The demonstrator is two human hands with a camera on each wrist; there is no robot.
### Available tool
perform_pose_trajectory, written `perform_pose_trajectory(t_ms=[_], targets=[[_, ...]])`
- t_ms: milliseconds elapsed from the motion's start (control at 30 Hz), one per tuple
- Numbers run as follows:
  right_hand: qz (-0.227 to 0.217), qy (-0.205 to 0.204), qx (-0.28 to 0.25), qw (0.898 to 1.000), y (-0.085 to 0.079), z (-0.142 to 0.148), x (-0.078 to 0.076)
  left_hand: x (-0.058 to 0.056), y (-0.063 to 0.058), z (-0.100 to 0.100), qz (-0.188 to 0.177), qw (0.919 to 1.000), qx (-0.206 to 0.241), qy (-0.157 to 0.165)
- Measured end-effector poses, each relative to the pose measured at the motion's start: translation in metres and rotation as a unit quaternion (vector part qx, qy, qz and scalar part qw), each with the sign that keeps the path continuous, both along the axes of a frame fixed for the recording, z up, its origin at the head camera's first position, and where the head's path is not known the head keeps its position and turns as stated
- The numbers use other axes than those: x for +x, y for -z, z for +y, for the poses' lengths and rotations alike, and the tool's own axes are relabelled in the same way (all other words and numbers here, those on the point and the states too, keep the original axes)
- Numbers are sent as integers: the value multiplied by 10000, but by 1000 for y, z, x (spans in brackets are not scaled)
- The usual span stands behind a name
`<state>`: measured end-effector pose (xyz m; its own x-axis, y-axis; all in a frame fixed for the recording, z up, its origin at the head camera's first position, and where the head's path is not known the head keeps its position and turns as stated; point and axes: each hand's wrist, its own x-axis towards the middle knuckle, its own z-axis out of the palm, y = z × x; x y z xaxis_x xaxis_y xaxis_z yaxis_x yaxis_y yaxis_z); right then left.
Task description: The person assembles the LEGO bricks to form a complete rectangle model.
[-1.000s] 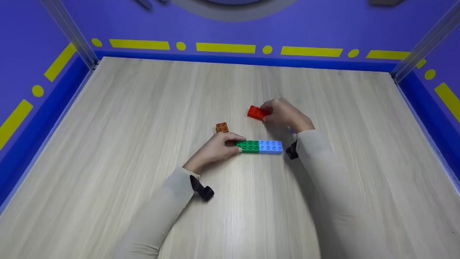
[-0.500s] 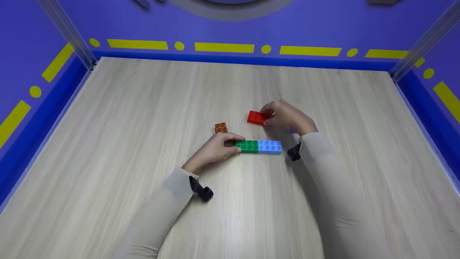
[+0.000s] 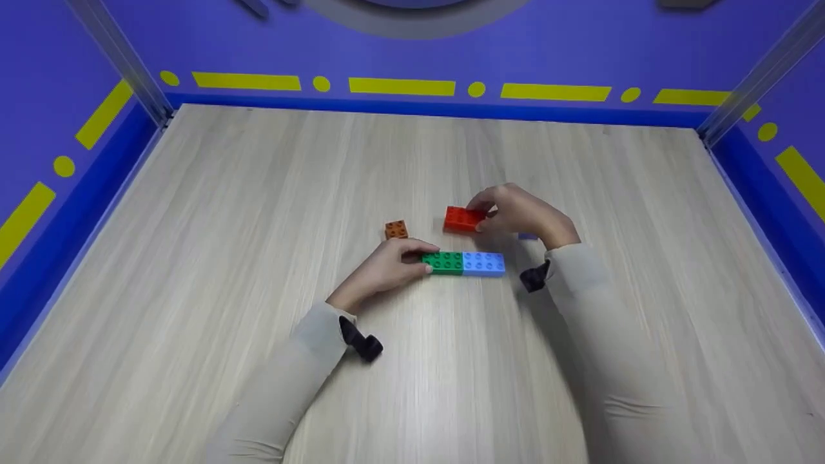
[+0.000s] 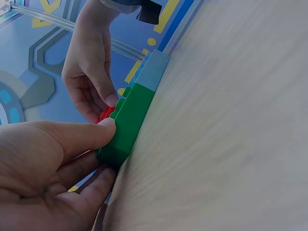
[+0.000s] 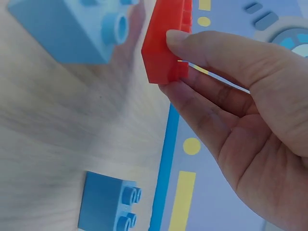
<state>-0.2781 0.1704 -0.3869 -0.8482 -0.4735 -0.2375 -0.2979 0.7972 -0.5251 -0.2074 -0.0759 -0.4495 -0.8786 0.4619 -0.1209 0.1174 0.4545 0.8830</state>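
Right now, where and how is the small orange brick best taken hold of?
Probably by its left and right side walls, pinched from above: the orange brick sits studs up on the table, with both those sides unobstructed, while the left hand, gripping the green brick, crowds its near side.

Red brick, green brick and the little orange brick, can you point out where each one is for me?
Red brick [image 3: 461, 218]: head view, on its studded top.
Green brick [image 4: 130, 123]: left wrist view, on its smooth side wall.
Orange brick [image 3: 396, 228]: head view, on its studded top.
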Motion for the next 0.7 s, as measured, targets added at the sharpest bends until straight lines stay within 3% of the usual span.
perform_pose_trajectory(t_ms=[300,700], targets=[[82,-474,-157,9987,-3,6,8,-1,0,0,15,10000,-36,-15],[-105,-667,-235,9974,-5,12,18,-1,1,0,-72,10000,33,-16]])
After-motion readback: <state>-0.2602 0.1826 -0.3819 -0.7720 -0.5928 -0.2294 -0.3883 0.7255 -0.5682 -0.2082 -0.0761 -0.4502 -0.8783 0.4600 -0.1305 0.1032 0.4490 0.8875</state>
